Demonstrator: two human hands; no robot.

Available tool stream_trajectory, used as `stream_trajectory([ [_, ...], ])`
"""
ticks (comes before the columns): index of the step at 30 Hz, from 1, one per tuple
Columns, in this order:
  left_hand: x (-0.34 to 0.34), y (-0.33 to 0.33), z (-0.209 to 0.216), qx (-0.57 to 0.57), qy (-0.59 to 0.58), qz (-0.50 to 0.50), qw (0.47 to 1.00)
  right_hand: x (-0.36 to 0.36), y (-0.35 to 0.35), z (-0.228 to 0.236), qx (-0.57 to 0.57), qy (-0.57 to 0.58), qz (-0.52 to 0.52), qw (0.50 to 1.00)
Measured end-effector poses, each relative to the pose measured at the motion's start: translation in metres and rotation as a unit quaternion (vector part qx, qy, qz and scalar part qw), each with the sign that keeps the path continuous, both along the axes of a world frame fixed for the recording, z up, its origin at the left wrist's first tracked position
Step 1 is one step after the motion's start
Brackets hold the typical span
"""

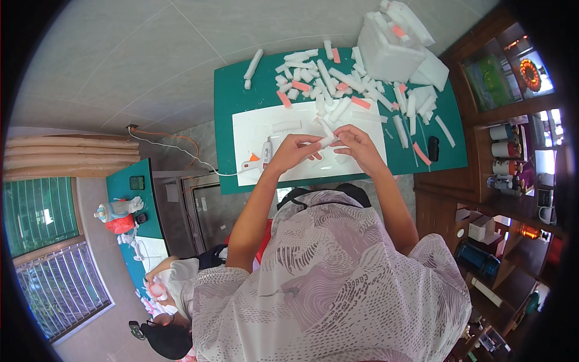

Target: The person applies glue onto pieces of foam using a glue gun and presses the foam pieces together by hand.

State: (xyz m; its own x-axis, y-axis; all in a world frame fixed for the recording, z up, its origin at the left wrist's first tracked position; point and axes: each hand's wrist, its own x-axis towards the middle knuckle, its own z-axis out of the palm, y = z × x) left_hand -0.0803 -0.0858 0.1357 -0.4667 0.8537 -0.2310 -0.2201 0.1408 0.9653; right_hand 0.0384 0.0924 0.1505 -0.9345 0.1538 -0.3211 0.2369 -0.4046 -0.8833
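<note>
Over a white board (253, 123) on a green table, my left hand (294, 153) is closed on a short white foam strip (326, 131). The fingers of my right hand (362, 149) are pinched together at the strip's right side. Exactly where the right fingertips grip is hard to make out. Beside my left hand a white glue gun (265, 151) with an orange part stands on the board, a cord running off to the left. Another white foam strip (286, 126) lies flat just beyond my left hand.
Loose white foam pieces (325, 78) and several pink ones are heaped beyond the board. A large white foam block (389, 54) stands at the far right. A black object (433, 148) lies near the right edge. To the left, another person (172, 289) works at a second green table.
</note>
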Motion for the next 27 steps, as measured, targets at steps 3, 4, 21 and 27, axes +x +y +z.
stream_trajectory([
  [3, -0.002, -0.004, 0.003, -0.017, -0.045, -0.020, 0.999, 0.000, -0.004, -0.001, 0.025, 0.011, 0.002, 1.000],
  [4, -0.002, -0.006, 0.002, -0.016, -0.045, -0.021, 0.999, -0.001, -0.006, -0.001, 0.043, 0.022, 0.006, 0.999],
  [21, 0.000, 0.004, 0.001, -0.053, 0.068, 0.002, 0.996, 0.010, -0.003, -0.008, 0.003, 0.025, -0.086, 0.996],
  [27, 0.005, 0.019, -0.034, -0.092, 0.349, 0.013, 0.932, 0.016, 0.029, -0.028, 0.150, 0.018, -0.047, 0.987],
])
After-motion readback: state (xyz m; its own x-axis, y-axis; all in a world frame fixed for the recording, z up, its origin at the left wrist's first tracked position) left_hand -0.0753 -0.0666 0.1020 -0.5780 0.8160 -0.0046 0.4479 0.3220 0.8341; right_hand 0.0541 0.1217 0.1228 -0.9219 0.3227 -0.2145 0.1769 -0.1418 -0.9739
